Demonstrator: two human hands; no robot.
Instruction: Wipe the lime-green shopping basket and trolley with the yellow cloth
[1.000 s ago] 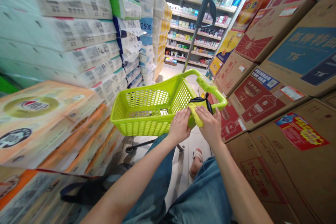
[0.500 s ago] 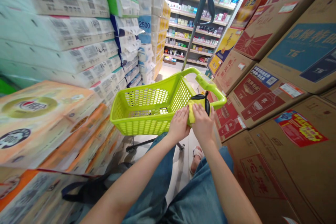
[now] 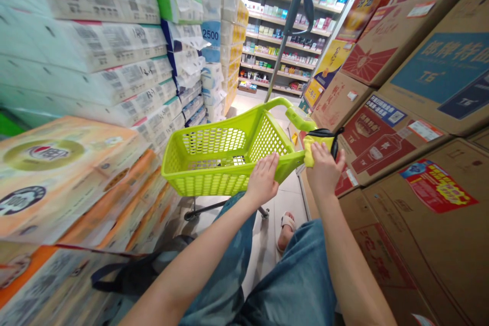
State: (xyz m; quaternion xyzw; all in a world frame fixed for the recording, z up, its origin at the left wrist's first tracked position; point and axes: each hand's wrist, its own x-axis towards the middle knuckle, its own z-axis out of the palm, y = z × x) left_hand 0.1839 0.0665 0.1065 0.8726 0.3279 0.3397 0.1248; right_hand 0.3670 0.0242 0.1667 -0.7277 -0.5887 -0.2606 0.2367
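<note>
A lime-green plastic shopping cart (image 3: 214, 181) with lattice walls stands in front of my legs. Its basket holds nothing that I can see. On the cart's near rim rests my left hand (image 3: 263, 178), fingers laid together over the edge and thumb hidden. My right hand (image 3: 324, 165) is closed on a yellow cleaning cloth (image 3: 310, 150) with a black part, pressed against the cart's looped handle (image 3: 301, 118) near its right end. The cloth covers that piece of the handle.
Stacked paper packs (image 3: 130, 43) and orange cartons (image 3: 57, 163) line the left side. Cardboard boxes (image 3: 424, 178) rise close on the right. A dark bag (image 3: 126, 275) is at lower left. Behind the cart are a glass door's pull handle (image 3: 301, 12) and product shelves (image 3: 263, 53).
My right hand has slid rightward with the cloth, from beside my left hand to the handle's end. My left hand stays on the rim. The cart has barely moved.
</note>
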